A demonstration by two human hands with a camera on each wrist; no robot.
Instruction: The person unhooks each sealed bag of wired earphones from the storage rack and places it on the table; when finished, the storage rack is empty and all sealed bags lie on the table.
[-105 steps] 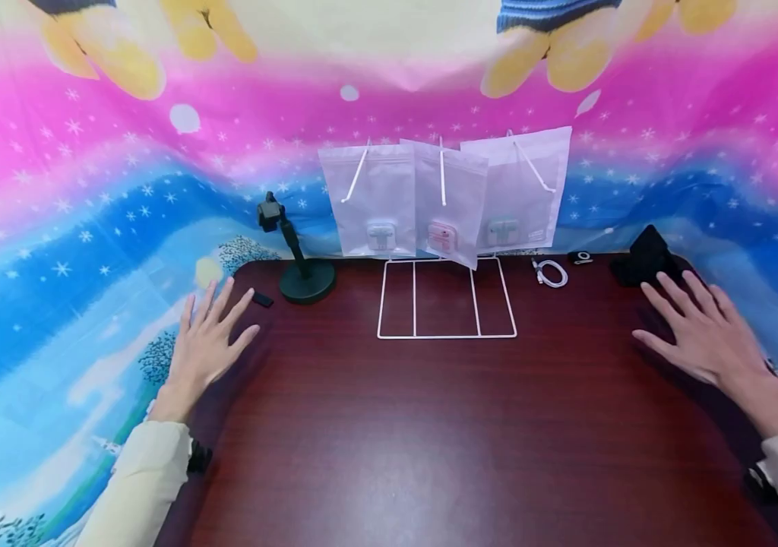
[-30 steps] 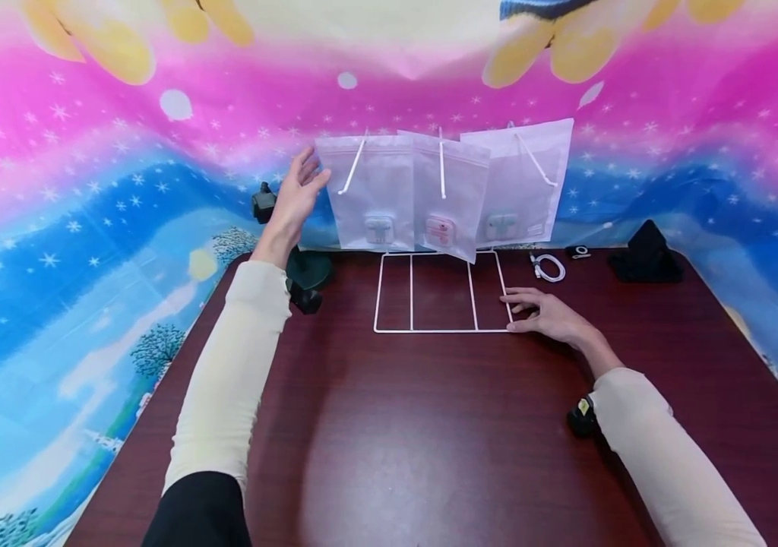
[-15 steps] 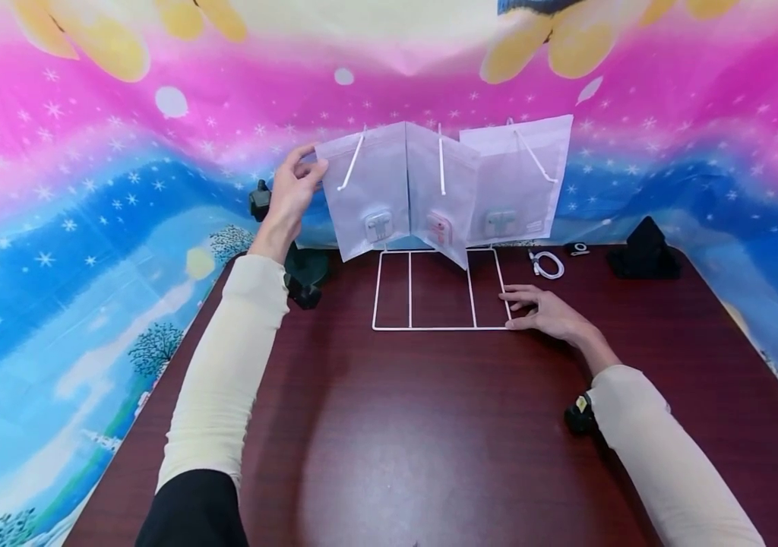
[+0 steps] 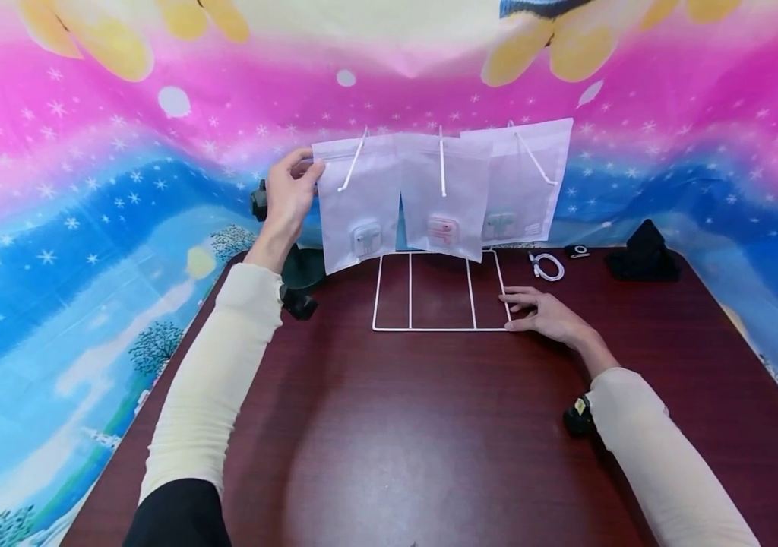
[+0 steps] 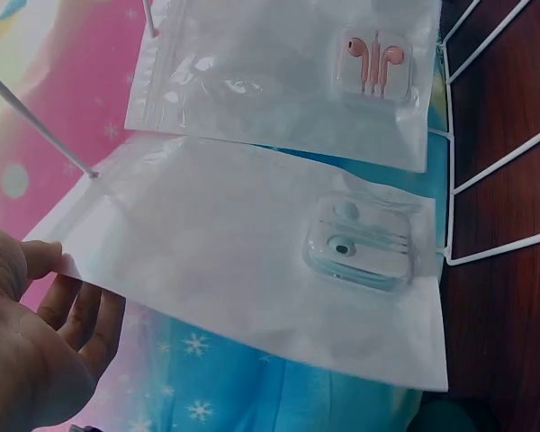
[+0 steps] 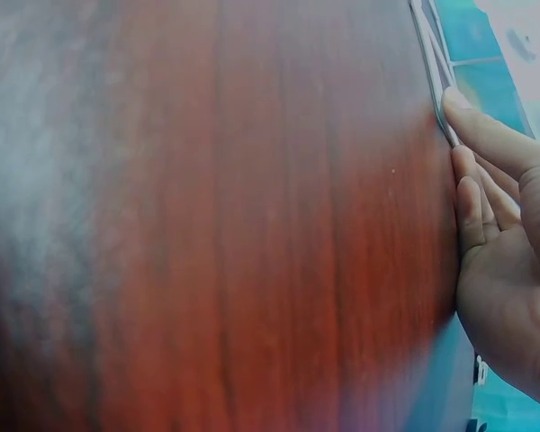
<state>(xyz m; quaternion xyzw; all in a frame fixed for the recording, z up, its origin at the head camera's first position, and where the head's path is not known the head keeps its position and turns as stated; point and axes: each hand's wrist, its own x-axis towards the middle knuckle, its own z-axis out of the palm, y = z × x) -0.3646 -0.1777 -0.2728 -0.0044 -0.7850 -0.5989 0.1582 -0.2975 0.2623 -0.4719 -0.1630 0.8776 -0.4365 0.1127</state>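
Note:
Three white translucent zip bags hang on a white wire display rack (image 4: 444, 330) against the patterned cloth. My left hand (image 4: 289, 194) pinches the left bag (image 4: 351, 194) between thumb and fingers at its upper outer edge. In the left wrist view that bag has white earphones in a clear case (image 5: 360, 243). Pink earphones (image 5: 374, 63) show in the middle bag (image 4: 426, 182); the right bag (image 4: 532, 163) bears a pale green case. On the table, my right hand (image 4: 553, 316) grips the rack base near its front right corner, thumb and fingers about the wire in the right wrist view.
Behind my left forearm is the round base (image 4: 305, 270) of a dark stand. A coiled white cable (image 4: 548, 267), a small black item with a short cord (image 4: 577, 251) and a black folded stand (image 4: 644, 254) lie along the back right of the dark wooden table (image 4: 430, 425).
Both hands came in from the table's sides; the right took the rack base. My left hand reached the left bag, took its edge, and the bag's lower part swung left, parting from the middle bag.

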